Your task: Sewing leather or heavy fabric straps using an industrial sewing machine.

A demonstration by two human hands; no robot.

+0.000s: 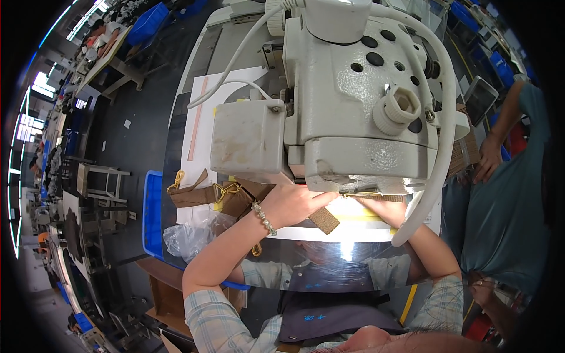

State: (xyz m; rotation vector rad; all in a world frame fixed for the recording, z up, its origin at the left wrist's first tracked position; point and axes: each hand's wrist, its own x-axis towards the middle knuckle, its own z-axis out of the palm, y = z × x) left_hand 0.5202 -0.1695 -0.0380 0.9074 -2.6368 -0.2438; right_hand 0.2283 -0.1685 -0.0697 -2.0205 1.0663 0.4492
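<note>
A grey-white industrial sewing machine (359,106) stands over a lit work plate, and both my hands reach in below its head. My left hand (291,206) is closed at a brown webbing strap (325,220), whose cut end sticks out toward me. A beaded bracelet circles that wrist. From the other side my right hand (385,210) closes on a brown strap piece (385,199) along the machine's lower edge. Yellow cord shows between the hands. The machine head hides some fingertips and the stitching spot.
Left of the machine lie brown straps with yellow cords (194,196) and a clear plastic bag (188,240). A blue bin (153,215) stands beside the table. A cardboard box (170,288) is below. At right stands another person (500,194). A white hose (438,159) hangs down the machine's right side.
</note>
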